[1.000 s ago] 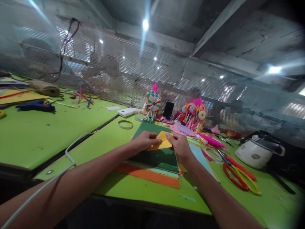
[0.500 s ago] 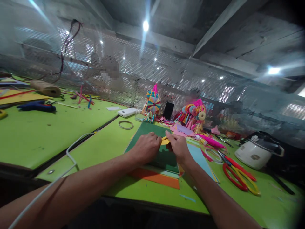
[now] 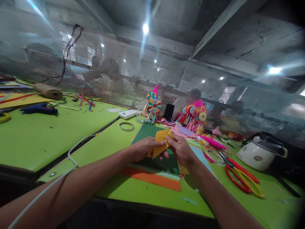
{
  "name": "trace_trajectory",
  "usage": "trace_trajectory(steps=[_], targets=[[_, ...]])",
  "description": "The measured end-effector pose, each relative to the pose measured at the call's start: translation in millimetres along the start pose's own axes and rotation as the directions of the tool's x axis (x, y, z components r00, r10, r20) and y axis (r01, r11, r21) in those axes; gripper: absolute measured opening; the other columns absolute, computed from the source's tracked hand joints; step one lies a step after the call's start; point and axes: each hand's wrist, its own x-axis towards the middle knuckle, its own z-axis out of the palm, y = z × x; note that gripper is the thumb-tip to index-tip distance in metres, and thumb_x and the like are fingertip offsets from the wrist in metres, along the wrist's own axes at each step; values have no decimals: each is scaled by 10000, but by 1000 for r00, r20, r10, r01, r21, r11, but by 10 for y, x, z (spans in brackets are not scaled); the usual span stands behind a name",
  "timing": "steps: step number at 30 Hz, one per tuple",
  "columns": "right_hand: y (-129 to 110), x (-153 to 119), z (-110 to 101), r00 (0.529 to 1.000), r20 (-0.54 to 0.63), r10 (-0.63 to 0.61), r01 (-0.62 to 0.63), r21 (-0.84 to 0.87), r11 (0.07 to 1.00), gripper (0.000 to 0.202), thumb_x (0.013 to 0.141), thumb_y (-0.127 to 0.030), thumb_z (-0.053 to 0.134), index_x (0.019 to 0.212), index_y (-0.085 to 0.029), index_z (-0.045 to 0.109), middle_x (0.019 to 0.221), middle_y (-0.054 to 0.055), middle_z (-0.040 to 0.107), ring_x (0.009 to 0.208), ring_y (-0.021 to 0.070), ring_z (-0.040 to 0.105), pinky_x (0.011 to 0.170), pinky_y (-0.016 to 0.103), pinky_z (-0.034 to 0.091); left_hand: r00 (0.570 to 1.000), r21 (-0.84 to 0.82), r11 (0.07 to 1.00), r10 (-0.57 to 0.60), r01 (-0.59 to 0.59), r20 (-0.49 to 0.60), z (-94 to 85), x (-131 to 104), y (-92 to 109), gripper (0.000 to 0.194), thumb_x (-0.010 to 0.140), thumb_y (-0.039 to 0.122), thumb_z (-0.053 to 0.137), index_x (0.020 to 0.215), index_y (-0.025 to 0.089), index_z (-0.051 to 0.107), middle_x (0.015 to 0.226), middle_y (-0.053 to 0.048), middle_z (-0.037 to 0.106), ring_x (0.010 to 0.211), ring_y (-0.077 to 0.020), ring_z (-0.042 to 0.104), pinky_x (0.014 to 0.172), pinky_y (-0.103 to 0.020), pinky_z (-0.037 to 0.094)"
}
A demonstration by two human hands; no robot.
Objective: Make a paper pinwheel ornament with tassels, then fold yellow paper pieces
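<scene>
A folded yellow paper (image 3: 160,136) is held up between both hands, above a dark green sheet (image 3: 149,130). My left hand (image 3: 144,148) is closed on the paper's left part, its thumb lying across the front. My right hand (image 3: 179,147) pinches the paper's right edge between thumb and fingers. Under the green sheet, an orange sheet (image 3: 152,178) sticks out toward the front edge of the table.
Red and yellow scissors (image 3: 245,178) and a white pot (image 3: 254,154) are on the right. Colourful tasselled ornaments (image 3: 154,105) stand behind the papers, near a phone (image 3: 168,112). A white cable (image 3: 71,154) crosses the left forearm; a blue glue gun (image 3: 39,108) lies far left.
The yellow paper has been raised and turned, so more of its face shows. My left hand has moved slightly left and opened from a fist-like hold to a thumb-on-top grip.
</scene>
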Motion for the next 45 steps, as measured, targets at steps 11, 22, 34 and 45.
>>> trace_trajectory(steps=[11, 22, 34, 45], targets=[[58, 52, 15, 988, -60, -145, 138, -107, 985, 228, 877, -385, 497, 883, -177, 591, 750, -5, 562, 550, 86, 480, 523, 216, 441, 964, 37, 999, 25, -15, -266, 5, 17, 36, 419, 705, 486, 645, 885, 108, 668, 765, -86, 693, 579, -130, 600, 492, -199, 389], [-117, -80, -39, 946, 191, -264, 322, -666, 673, 517, 898, -372, 468, 1381, -243, 336, 1309, 86, 478, 1178, 219, 463, 983, 375, 394, 974, -10, 997, 66, -70, -219, -71, -4, 65, 350, 664, 434, 698, 763, 99, 664, 635, -35, 641, 509, -109, 561, 494, -203, 387], [-126, -105, -90, 905, 380, -193, 424, -851, 311, 827, 746, -62, 495, 1459, -239, 116, 1406, 79, 391, 1215, 237, 418, 1016, 403, 373, 984, 73, 997, 21, -9, -174, -125, -32, 96, 393, 684, 400, 637, 929, 92, 641, 711, -71, 675, 631, -157, 613, 557, -218, 405], [155, -9, -95, 907, 346, -241, 372, -926, 71, 740, 832, -33, 435, 1458, -260, 111, 1334, 118, 457, 1126, 257, 466, 904, 448, 450, 979, 30, 999, -25, 32, -203, -186, -90, 147, 321, 618, 317, 662, 876, 127, 638, 740, -33, 647, 698, -157, 594, 576, -225, 396]])
